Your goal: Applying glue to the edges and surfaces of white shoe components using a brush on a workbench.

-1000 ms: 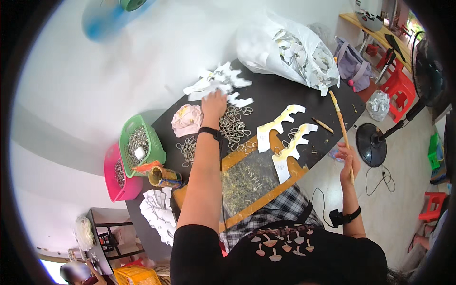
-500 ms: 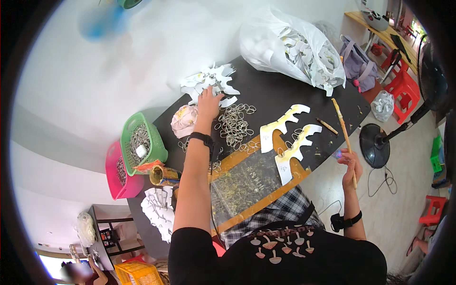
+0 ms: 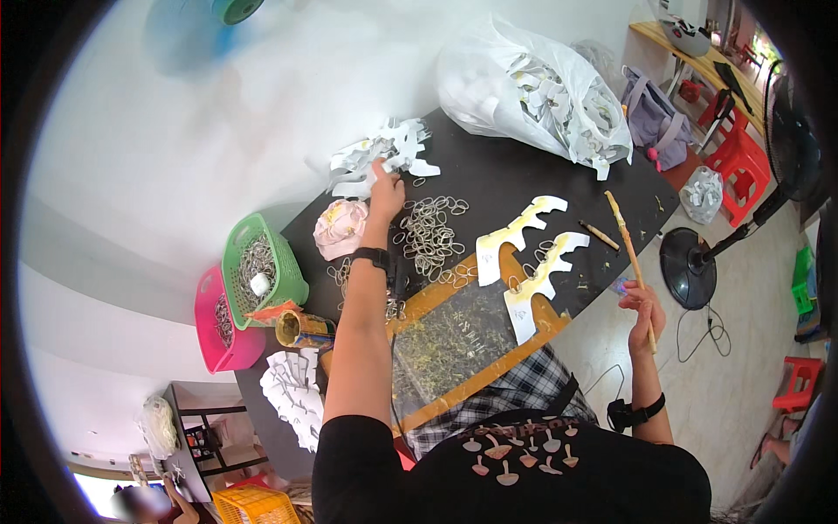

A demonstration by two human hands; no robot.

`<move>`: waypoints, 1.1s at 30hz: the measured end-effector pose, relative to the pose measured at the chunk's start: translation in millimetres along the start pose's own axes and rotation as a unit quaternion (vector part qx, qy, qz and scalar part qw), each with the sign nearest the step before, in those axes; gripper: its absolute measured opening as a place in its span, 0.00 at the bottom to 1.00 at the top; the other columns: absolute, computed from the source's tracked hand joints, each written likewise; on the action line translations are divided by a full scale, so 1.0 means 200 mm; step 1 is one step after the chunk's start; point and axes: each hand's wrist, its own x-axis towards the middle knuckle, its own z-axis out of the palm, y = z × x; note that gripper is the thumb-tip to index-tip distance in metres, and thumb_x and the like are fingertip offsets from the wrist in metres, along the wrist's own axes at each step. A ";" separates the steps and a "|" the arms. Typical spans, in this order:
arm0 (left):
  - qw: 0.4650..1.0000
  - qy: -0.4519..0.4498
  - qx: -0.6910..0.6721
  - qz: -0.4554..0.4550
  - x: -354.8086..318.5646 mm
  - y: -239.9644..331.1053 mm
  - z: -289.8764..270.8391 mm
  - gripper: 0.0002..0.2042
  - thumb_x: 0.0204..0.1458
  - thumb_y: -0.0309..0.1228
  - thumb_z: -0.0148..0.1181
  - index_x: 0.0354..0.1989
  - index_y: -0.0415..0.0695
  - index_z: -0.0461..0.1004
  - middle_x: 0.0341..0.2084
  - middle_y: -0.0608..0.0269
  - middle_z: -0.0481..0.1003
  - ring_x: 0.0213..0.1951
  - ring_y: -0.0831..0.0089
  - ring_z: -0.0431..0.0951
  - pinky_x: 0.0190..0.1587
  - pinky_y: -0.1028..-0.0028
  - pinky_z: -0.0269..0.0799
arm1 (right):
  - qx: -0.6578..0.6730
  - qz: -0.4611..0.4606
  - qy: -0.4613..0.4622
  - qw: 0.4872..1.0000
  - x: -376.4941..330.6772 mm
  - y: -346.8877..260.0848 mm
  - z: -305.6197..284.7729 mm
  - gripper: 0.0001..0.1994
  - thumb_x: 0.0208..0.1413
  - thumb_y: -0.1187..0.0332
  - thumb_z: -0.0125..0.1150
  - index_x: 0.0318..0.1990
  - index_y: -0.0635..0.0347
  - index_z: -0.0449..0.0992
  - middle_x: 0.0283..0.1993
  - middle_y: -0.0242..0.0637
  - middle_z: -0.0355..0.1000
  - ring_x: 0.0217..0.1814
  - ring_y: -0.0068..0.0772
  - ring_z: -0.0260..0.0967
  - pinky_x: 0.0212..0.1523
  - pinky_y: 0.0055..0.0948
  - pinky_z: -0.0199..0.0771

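Note:
My left hand point(image 3: 386, 190) reaches to the pile of white card cut-outs point(image 3: 406, 144) at the table's far edge. Its fingers are closed at the edge of one white card cut-out point(image 3: 353, 187), partly hidden by the hand. My right hand point(image 3: 644, 316), off the table's right edge, grips a thin wooden stick point(image 3: 625, 231), its tip pointing away from me. Two toothed cut-outs with yellow-smeared edges, one farther point(image 3: 515, 231) and one nearer point(image 3: 543, 288), lie on the board point(image 3: 449, 336). Metal rings rest against their teeth. A heap of metal rings point(image 3: 429, 231) lies near my left hand.
A pink cloth bundle point(image 3: 340, 229) sits beside my left wrist. Left stand green point(image 3: 288, 284) and pink point(image 3: 240, 354) baskets of metal parts and a tin point(image 3: 305, 330). A large white bag point(image 3: 506, 96) of cut-outs fills the back. A fan point(image 3: 690, 271) stands at right.
My left hand has drawn its fingers together, and a cut-out now shows on its left side. The loose piece to its right has gone from there. My right hand still holds the stick.

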 end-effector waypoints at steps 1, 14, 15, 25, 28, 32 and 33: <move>0.998 -0.007 -0.030 0.047 -0.03 0.02 0.04 0.18 0.51 0.22 0.52 0.50 0.45 0.61 0.42 0.41 0.74 0.44 0.46 0.75 0.47 0.60 0.69 | -0.003 0.000 0.004 1.000 -0.01 0.01 0.00 0.21 0.65 0.58 0.40 0.40 0.69 0.74 0.45 0.48 0.72 0.32 0.30 0.71 0.35 0.27 0.75; 0.897 -0.242 0.340 0.148 -0.17 0.33 0.00 0.08 0.43 0.23 0.58 0.33 0.41 0.79 0.32 0.50 0.77 0.34 0.54 0.77 0.39 0.61 0.72 | 0.001 -0.015 0.005 1.000 -0.01 -0.08 0.01 0.23 0.65 0.55 0.40 0.40 0.69 0.74 0.43 0.48 0.72 0.32 0.30 0.71 0.35 0.27 0.75; 0.893 -0.255 0.356 0.107 -0.16 0.36 -0.01 0.06 0.42 0.24 0.59 0.29 0.41 0.80 0.27 0.52 0.78 0.32 0.54 0.77 0.37 0.61 0.73 | 0.002 -0.016 0.005 1.000 -0.01 -0.08 0.02 0.23 0.65 0.55 0.40 0.40 0.69 0.74 0.43 0.48 0.72 0.32 0.30 0.71 0.35 0.27 0.75; 0.974 -0.221 0.001 0.055 -0.26 0.82 0.43 0.06 0.38 0.26 0.67 0.28 0.43 0.81 0.23 0.59 0.79 0.26 0.69 0.80 0.33 0.74 0.74 | 0.009 -0.037 -0.021 0.999 -0.03 -0.12 0.05 0.22 0.65 0.56 0.39 0.40 0.69 0.73 0.42 0.49 0.73 0.32 0.31 0.72 0.35 0.28 0.74; 0.974 -0.222 -0.037 -0.001 -0.28 0.81 0.55 0.06 0.38 0.25 0.67 0.28 0.42 0.81 0.22 0.59 0.79 0.27 0.71 0.80 0.33 0.74 0.74 | 0.042 -0.015 -0.018 0.999 -0.03 -0.13 0.06 0.20 0.65 0.59 0.39 0.42 0.68 0.73 0.40 0.46 0.72 0.34 0.30 0.71 0.35 0.28 0.74; 0.974 -0.203 -0.094 -0.033 -0.29 0.79 0.64 0.05 0.38 0.24 0.67 0.26 0.41 0.80 0.21 0.61 0.79 0.25 0.75 0.79 0.31 0.75 0.74 | 0.090 0.039 0.022 0.995 0.05 -0.17 0.12 0.13 0.63 0.67 0.44 0.44 0.67 0.72 0.36 0.40 0.72 0.35 0.27 0.70 0.35 0.27 0.73; 0.969 -0.196 -0.129 -0.079 -0.29 0.79 0.66 0.05 0.39 0.23 0.67 0.26 0.40 0.80 0.21 0.61 0.79 0.24 0.76 0.79 0.30 0.76 0.74 | 0.089 0.039 0.023 0.995 0.08 -0.17 0.12 0.13 0.63 0.67 0.44 0.44 0.67 0.72 0.36 0.40 0.72 0.35 0.27 0.70 0.35 0.27 0.73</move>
